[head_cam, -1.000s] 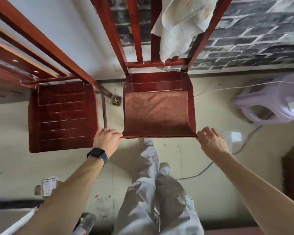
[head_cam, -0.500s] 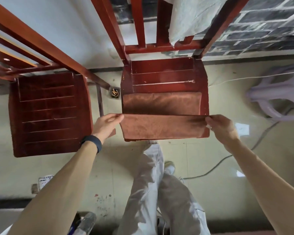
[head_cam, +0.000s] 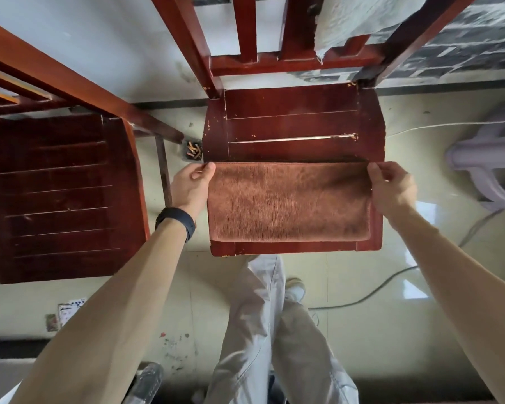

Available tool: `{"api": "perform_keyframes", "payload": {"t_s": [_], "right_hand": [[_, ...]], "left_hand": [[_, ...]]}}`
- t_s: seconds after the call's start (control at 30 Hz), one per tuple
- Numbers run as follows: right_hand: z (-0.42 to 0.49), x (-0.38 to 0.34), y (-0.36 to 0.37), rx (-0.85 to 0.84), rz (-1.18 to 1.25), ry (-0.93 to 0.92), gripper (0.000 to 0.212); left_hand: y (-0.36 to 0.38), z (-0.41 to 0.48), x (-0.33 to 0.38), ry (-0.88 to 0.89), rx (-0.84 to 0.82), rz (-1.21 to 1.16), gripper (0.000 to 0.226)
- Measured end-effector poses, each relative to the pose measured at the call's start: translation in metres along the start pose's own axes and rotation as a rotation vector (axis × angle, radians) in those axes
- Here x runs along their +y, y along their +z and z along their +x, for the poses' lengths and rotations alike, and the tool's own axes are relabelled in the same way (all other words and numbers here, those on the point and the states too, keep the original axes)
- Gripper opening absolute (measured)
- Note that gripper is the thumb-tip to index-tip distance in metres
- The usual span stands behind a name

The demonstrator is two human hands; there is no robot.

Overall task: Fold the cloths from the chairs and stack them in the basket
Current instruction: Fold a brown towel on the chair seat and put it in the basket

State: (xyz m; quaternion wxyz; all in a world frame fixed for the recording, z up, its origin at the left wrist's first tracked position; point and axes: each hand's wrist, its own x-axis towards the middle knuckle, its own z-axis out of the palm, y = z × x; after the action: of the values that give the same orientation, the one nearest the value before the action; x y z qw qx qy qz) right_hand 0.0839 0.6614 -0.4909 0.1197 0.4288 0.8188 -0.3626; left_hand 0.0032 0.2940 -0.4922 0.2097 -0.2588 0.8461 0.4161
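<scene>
A brown cloth (head_cam: 289,202) lies folded in half on the front part of the middle red wooden chair (head_cam: 292,123). My left hand (head_cam: 191,186) pinches the cloth's far left corner. At the far right corner, my right hand (head_cam: 391,189) pinches the doubled edge. A pale white cloth (head_cam: 350,18) hangs over the right side of the same chair's backrest. No basket is in view.
A second red wooden chair (head_cam: 62,196) stands to the left, its seat bare. A lilac plastic stool (head_cam: 490,167) sits on the floor at the right, with a grey cable (head_cam: 370,295) trailing past it. My legs stand just in front of the middle chair.
Both hands lifted the cloth's near edge from the seat's front and carried it away from me, folding the cloth in half. The camera moved closer to the chair.
</scene>
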Motion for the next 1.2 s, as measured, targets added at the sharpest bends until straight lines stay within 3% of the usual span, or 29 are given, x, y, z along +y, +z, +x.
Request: {"api": "perform_keyframes", "payload": {"t_s": [0.17,0.5,0.6,0.7,0.77,0.87,1.07,1.2], "right_hand": [[0.008,-0.004,0.005,-0.002,-0.051,-0.001,0.029],[0.012,-0.012,0.015,0.093,-0.163,-0.138,0.027],[-0.008,-0.011,0.019,0.21,-0.1,-0.177,0.029],[-0.054,-0.009,0.038,0.365,-0.25,-0.282,0.026],[-0.088,-0.008,0.06,0.306,-0.357,-0.42,0.032],[-0.107,0.002,0.089,0.127,-0.5,-0.542,0.054],[-0.054,0.039,0.088,0.127,-0.61,-0.612,0.071],[-0.052,0.042,0.089,0.161,-0.545,-0.537,0.076]], "left_hand": [[0.009,0.008,0.004,0.008,0.059,0.167,0.035],[0.02,0.006,0.001,0.098,0.14,0.393,0.029],[0.023,-0.01,0.001,0.249,0.223,0.503,0.034],[0.037,-0.037,-0.007,0.55,0.293,0.674,0.043],[0.056,-0.054,-0.016,0.699,0.165,0.693,0.049],[0.082,-0.062,-0.031,0.768,0.006,0.809,0.068],[0.09,-0.032,-0.057,0.792,0.089,0.906,0.073],[0.09,-0.033,-0.058,0.751,0.102,0.885,0.075]]}}
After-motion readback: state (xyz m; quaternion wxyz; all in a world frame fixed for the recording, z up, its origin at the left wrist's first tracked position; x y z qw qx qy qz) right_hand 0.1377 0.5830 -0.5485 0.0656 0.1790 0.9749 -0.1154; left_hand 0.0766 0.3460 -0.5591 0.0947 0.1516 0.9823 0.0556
